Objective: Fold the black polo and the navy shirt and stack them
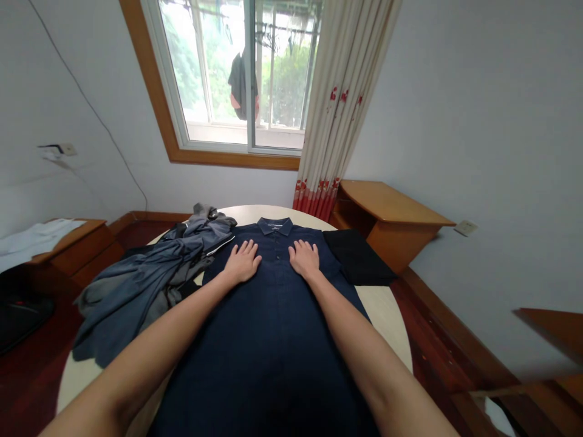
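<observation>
A dark navy button-up shirt [277, 315] lies front side up and spread out, its collar pointing away from me. My left hand [243, 261] rests flat on the left chest of the shirt, fingers spread. On the other side of the button line, my right hand [304, 257] also presses flat on the cloth with its fingers apart. Neither hand grips anything. The shirt's lower end runs toward me and out of view at the bottom. Beneath it is a pale round table [389, 309].
A loose heap of grey and blue clothes [155, 285] covers the table's left side. Folded black cloth [359, 258] lies at the right. Beyond stand a wooden desk [396, 206], a curtain [341, 109] and a window. White cloth [40, 240] lies on a cabinet at left.
</observation>
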{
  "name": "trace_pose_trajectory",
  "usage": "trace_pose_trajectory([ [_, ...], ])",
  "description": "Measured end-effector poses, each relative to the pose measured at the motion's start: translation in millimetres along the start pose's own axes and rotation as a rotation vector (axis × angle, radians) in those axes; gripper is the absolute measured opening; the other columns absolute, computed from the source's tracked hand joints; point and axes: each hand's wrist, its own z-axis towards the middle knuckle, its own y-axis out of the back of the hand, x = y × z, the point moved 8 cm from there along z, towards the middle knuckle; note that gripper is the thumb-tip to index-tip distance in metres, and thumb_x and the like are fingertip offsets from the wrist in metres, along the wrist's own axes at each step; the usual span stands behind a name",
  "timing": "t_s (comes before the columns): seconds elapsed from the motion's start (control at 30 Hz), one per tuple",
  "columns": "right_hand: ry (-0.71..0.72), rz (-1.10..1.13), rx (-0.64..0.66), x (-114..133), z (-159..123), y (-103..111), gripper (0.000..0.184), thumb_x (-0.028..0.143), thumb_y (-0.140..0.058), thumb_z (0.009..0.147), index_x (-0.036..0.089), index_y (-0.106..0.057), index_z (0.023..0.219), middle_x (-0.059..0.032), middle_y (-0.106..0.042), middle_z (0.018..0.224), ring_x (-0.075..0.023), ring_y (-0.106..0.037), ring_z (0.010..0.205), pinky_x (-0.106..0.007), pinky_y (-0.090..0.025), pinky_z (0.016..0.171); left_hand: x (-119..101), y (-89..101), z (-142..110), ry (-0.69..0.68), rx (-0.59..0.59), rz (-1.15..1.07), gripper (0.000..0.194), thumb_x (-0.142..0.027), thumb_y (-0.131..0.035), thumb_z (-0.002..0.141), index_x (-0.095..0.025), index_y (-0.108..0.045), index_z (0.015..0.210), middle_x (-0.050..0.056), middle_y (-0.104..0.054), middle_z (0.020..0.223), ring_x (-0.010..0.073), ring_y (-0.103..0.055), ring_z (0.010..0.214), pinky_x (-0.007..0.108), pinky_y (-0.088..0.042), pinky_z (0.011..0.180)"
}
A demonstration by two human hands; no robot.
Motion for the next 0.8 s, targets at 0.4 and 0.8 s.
trace_pose_trajectory([
  [0.4,0.094,0.079,0.114,36,-132,2,0.058,0.043,-0.034,0.102,0.014,-0.046,0.150,-0.0109,-0.034,0.162,-0.0250,-0.026,0.150,-0.045,-0.015,0.122,-34,-3.1,-147,-0.052,0.048,-0.066,0.064,-0.050,-0.028,0.102,-0.017,-0.035,0.156,0.008,-0.022,0.166,0.0255,-0.016,0.154,0.047,-0.015,0.123],
  [0.8,-0.010,0.060,0.073,8,-174,11,0.058,0.043,-0.033,0.101,0.014,-0.045,0.151,-0.0090,-0.034,0.162,-0.0230,-0.025,0.151,-0.042,-0.016,0.122,-3,20.4,-243,0.310,-0.098,0.057,0.065,-0.052,-0.034,0.099,-0.013,-0.047,0.149,0.019,-0.037,0.159,0.0346,-0.033,0.146,0.050,-0.033,0.113],
])
